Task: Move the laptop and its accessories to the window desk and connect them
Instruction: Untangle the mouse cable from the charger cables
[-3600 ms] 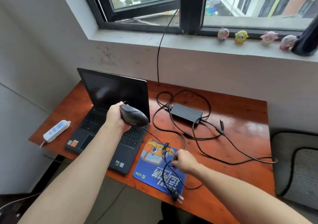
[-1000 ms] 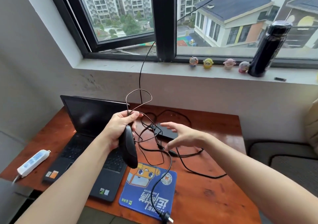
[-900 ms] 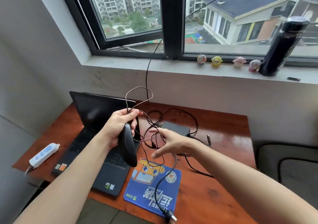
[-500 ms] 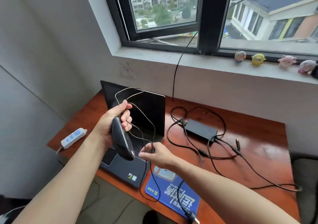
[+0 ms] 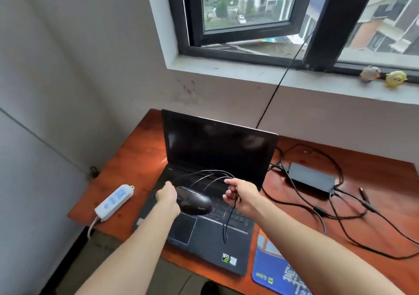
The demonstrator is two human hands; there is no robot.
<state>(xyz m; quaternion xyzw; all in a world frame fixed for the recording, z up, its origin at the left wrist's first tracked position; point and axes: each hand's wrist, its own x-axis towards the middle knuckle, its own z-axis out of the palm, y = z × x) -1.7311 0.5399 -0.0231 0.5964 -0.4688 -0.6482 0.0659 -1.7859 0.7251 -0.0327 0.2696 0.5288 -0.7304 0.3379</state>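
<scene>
A black laptop (image 5: pixel 217 152) stands open with a dark screen on the reddish wooden desk (image 5: pixel 136 161) under the window. My left hand (image 5: pixel 167 198) grips a black wired mouse (image 5: pixel 195 201) above the keyboard. My right hand (image 5: pixel 241 195) pinches the mouse's thin black cable (image 5: pixel 227 222), which loops between both hands and hangs down over the keys. The black power adapter (image 5: pixel 311 180) lies to the right of the laptop with its cords spread over the desk. A blue mouse pad (image 5: pixel 272 269) lies at the desk's front edge.
A white power strip (image 5: pixel 114 200) rests at the desk's left front corner. A black cord (image 5: pixel 278 84) runs from the window down behind the laptop. Small toy figures (image 5: pixel 383 77) sit on the windowsill. Walls close in the desk at left and back.
Both hands have come down closer over the keyboard. My right hand has taken hold of the mouse cable, and the cable loops have dropped lower. The view has swung left.
</scene>
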